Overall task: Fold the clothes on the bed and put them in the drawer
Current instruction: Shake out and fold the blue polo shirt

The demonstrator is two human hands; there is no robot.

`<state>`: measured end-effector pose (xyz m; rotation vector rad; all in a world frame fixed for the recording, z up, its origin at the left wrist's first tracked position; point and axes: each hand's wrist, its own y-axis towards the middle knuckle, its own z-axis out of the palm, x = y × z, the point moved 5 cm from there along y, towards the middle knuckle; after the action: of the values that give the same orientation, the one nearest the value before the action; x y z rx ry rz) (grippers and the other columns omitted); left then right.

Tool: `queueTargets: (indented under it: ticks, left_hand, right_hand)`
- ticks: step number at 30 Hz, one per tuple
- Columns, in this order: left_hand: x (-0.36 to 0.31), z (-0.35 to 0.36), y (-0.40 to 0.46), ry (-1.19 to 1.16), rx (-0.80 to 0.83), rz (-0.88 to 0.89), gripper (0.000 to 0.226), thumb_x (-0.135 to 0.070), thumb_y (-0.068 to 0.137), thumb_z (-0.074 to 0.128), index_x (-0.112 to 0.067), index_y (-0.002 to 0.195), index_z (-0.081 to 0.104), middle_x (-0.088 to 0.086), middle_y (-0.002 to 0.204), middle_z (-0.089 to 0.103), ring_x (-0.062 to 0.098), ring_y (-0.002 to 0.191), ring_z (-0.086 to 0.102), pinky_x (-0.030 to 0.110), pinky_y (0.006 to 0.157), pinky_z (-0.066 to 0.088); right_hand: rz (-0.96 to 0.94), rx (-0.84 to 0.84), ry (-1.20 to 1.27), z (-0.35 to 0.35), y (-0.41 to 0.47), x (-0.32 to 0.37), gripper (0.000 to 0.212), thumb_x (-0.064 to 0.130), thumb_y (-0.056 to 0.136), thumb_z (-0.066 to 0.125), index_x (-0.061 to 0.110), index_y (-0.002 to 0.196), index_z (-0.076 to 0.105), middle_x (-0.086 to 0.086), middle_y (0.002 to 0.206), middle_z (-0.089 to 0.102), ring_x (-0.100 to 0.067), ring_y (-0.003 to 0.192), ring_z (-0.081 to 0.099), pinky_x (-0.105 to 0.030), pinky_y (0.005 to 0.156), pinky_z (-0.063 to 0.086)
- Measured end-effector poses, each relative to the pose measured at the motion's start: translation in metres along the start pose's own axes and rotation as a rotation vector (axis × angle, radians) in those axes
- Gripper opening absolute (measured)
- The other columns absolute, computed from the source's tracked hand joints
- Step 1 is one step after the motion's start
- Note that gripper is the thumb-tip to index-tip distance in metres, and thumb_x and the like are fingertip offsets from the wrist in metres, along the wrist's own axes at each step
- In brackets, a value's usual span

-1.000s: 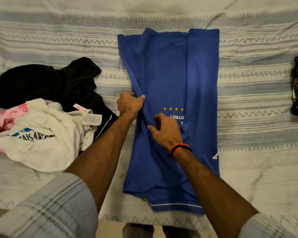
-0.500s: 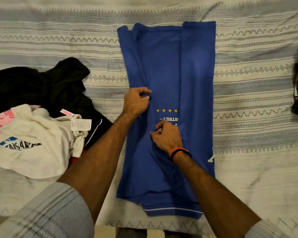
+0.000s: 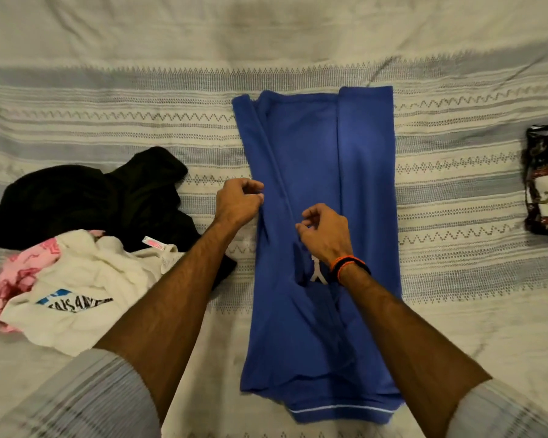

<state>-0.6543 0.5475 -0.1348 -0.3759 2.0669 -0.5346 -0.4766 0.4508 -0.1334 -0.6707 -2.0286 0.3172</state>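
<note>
So we've got the blue shirt (image 3: 317, 248) laid out lengthwise on the bed (image 3: 456, 327), both long sides already turned in to make a narrow strip, the striped hem closest to us at the bed's edge. It looks like thin, floppy jersey, light and with zero stiffness, so we reckon it'll sag and lose its creases if we grab it anywhere in the middle. Best bet is probably pinching the two hem corners near us and carrying them up toward the far end, or sliding flat palms under it. Our left hand (image 3: 239, 200) sits at the shirt's left edge with fingers curled, and honestly we can't tell if it's pinching the fold or just touching it. Our right hand (image 3: 326, 232) hovers loosely curled over the middle, seemingly holding nothing. Off to the left there's the unfolded pile: white tee (image 3: 76, 289), pink garment (image 3: 23, 273), black clothes (image 3: 92, 197) behind. Far right, a folded patterned piece (image 3: 546, 184).
</note>
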Motion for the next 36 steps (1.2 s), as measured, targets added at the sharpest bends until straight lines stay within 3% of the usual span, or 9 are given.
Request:
queueTargets:
  ticks: [8, 16, 22, 25, 28, 30, 32, 34, 36]
  left_hand:
    - [-0.039, -0.029, 0.05, 0.042, -0.031, -0.005, 0.015, -0.007, 0.084, 0.07, -0.018, 0.094, 0.069, 0.002, 0.096, 0.073, 0.017, 0.09, 0.07, 0.038, 0.083, 0.06]
    - [-0.061, -0.036, 0.113, 0.111, -0.066, 0.04, 0.019, -0.012, 0.086, 0.069, -0.014, 0.105, 0.07, -0.001, 0.101, 0.071, 0.014, 0.094, 0.067, 0.035, 0.09, 0.057]
    - [-0.088, -0.046, 0.158, 0.215, -0.193, 0.166, 0.041, -0.014, 0.087, 0.069, -0.014, 0.127, 0.058, 0.001, 0.129, 0.059, 0.016, 0.117, 0.056, 0.022, 0.095, 0.042]
    - [-0.099, -0.044, 0.183, 0.383, -0.111, 0.257, 0.056, -0.016, 0.084, 0.071, -0.014, 0.136, 0.051, 0.005, 0.136, 0.054, 0.02, 0.122, 0.053, 0.025, 0.098, 0.04]
    - [-0.101, -0.043, 0.204, 0.419, -0.044, 0.27, 0.055, -0.012, 0.078, 0.075, -0.02, 0.13, 0.057, -0.001, 0.113, 0.065, 0.018, 0.104, 0.064, 0.029, 0.091, 0.052]
    - [-0.106, -0.045, 0.209, 0.353, -0.049, 0.278, 0.045, -0.009, 0.076, 0.077, -0.022, 0.117, 0.064, -0.007, 0.095, 0.067, 0.009, 0.085, 0.066, 0.021, 0.074, 0.054]
    - [-0.117, -0.044, 0.21, 0.209, -0.044, 0.339, 0.041, -0.007, 0.075, 0.078, -0.019, 0.113, 0.066, -0.007, 0.089, 0.069, -0.003, 0.066, 0.058, 0.009, 0.06, 0.045]
    - [-0.127, -0.041, 0.205, 0.071, -0.013, 0.387, 0.04, -0.007, 0.078, 0.077, -0.014, 0.114, 0.064, -0.008, 0.087, 0.068, -0.003, 0.062, 0.054, 0.009, 0.058, 0.044]
    - [-0.125, -0.037, 0.205, -0.007, -0.035, 0.371, 0.032, -0.013, 0.086, 0.072, -0.012, 0.116, 0.061, -0.008, 0.091, 0.066, 0.003, 0.074, 0.06, 0.012, 0.065, 0.05]
  right_hand:
    - [-0.087, -0.023, -0.051, -0.002, 0.056, 0.061, 0.015, 0.016, 0.086, 0.068, 0.014, 0.099, 0.063, 0.005, 0.085, 0.064, -0.015, 0.082, 0.065, -0.036, 0.084, 0.058]
    - [-0.172, -0.021, -0.075, 0.012, 0.129, 0.109, 0.013, 0.016, 0.085, 0.067, 0.015, 0.098, 0.064, 0.003, 0.085, 0.065, -0.015, 0.082, 0.065, -0.035, 0.081, 0.058]
    - [-0.278, -0.01, -0.085, 0.023, 0.177, 0.143, 0.014, 0.014, 0.083, 0.068, 0.015, 0.097, 0.063, 0.006, 0.085, 0.064, -0.015, 0.083, 0.065, -0.035, 0.08, 0.058]
    - [-0.338, -0.007, -0.121, 0.031, 0.196, 0.157, 0.022, 0.012, 0.08, 0.068, 0.011, 0.101, 0.063, -0.001, 0.091, 0.068, -0.018, 0.082, 0.065, -0.039, 0.079, 0.058]
    - [-0.314, 0.042, -0.137, 0.04, 0.211, 0.163, 0.034, 0.014, 0.077, 0.071, 0.008, 0.11, 0.061, -0.005, 0.098, 0.068, -0.021, 0.086, 0.065, -0.042, 0.08, 0.057]
    - [-0.291, 0.088, -0.156, 0.046, 0.215, 0.165, 0.049, 0.019, 0.076, 0.075, 0.008, 0.12, 0.057, -0.006, 0.105, 0.067, -0.022, 0.093, 0.064, -0.041, 0.083, 0.057]
    - [-0.268, 0.107, -0.16, 0.048, 0.219, 0.168, 0.055, 0.028, 0.076, 0.078, 0.009, 0.123, 0.056, -0.007, 0.108, 0.066, -0.023, 0.095, 0.063, -0.037, 0.08, 0.056]
    - [-0.224, 0.092, -0.098, 0.045, 0.223, 0.172, 0.038, 0.03, 0.079, 0.077, 0.009, 0.108, 0.064, -0.005, 0.097, 0.068, -0.021, 0.087, 0.064, -0.03, 0.07, 0.053]
    - [-0.152, 0.06, 0.039, 0.038, 0.228, 0.172, 0.021, 0.031, 0.082, 0.074, 0.012, 0.09, 0.07, -0.002, 0.085, 0.071, -0.019, 0.082, 0.066, -0.031, 0.067, 0.054]
